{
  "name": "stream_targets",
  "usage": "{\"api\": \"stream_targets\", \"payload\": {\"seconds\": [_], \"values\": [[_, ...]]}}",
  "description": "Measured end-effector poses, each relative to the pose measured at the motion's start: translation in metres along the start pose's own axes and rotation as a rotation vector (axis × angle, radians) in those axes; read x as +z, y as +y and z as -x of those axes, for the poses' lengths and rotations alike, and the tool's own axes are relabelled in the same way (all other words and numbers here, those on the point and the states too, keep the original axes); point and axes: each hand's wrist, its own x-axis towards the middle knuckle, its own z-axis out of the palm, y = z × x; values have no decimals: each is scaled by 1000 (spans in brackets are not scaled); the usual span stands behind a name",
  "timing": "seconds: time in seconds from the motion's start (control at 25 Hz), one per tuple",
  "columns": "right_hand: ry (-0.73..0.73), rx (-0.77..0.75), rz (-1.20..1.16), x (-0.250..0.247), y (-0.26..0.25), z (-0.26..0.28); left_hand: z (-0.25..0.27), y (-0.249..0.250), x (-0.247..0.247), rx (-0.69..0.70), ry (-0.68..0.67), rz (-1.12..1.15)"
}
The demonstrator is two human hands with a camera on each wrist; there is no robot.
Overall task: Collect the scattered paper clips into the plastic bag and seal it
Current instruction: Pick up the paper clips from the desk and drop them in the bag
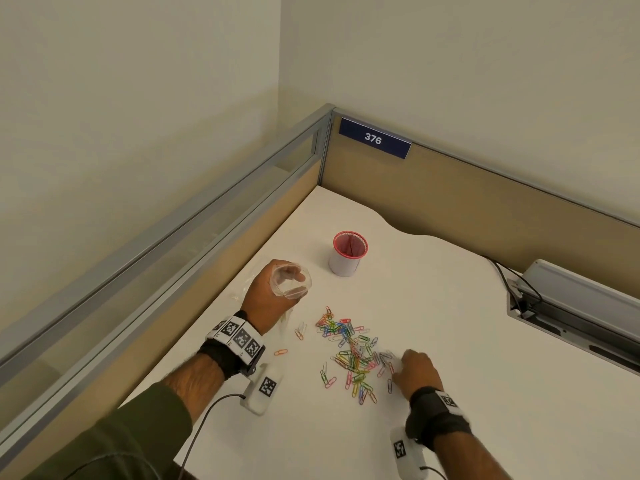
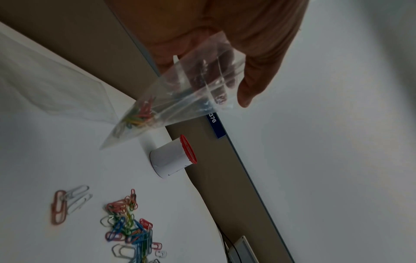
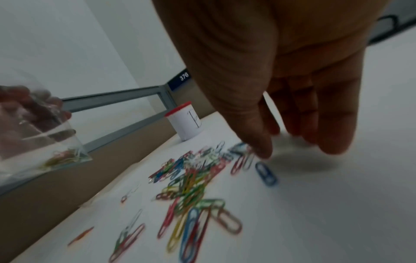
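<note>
A pile of coloured paper clips (image 1: 353,351) lies scattered on the white desk (image 1: 450,341), with a few strays to its left. My left hand (image 1: 266,296) is raised left of the pile and grips a clear plastic bag (image 1: 292,282) by its open mouth. The left wrist view shows the bag (image 2: 175,99) hanging down with several clips (image 2: 140,115) in its bottom corner. My right hand (image 1: 417,370) reaches down at the pile's right edge. In the right wrist view its fingers (image 3: 333,124) are nearly straight and the thumb tip touches clips (image 3: 243,160).
A white cup with a red mesh rim (image 1: 348,254) stands behind the pile. Another flat clear bag (image 2: 45,85) lies on the desk by the left partition. A cable tray with black wires (image 1: 571,306) is set into the desk at right. Partition walls close the left and back sides.
</note>
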Motion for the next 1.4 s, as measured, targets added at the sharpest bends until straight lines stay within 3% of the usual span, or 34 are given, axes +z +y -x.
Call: {"api": "stream_targets", "payload": {"seconds": [0.12, 0.36, 0.56, 0.92, 1.2, 1.4], "values": [[47, 10, -87, 18, -26, -2, 7, -4, 1, -23, -1, 14], [101, -130, -220, 8, -64, -13, 9, 0, 2, 6, -27, -33], [-118, -326, 69, 6, -60, -13, 7, -3, 0, 14, -26, -36], [80, -412, 162, 22, -75, -18, 8, -6, 5, 8, -26, -21], [127, -340, -136, -3, -68, -28, 3, -7, 9, 9, -20, -24], [191, -348, -564, -56, -73, -9, -3, -9, 15, 2, -23, -47]]}}
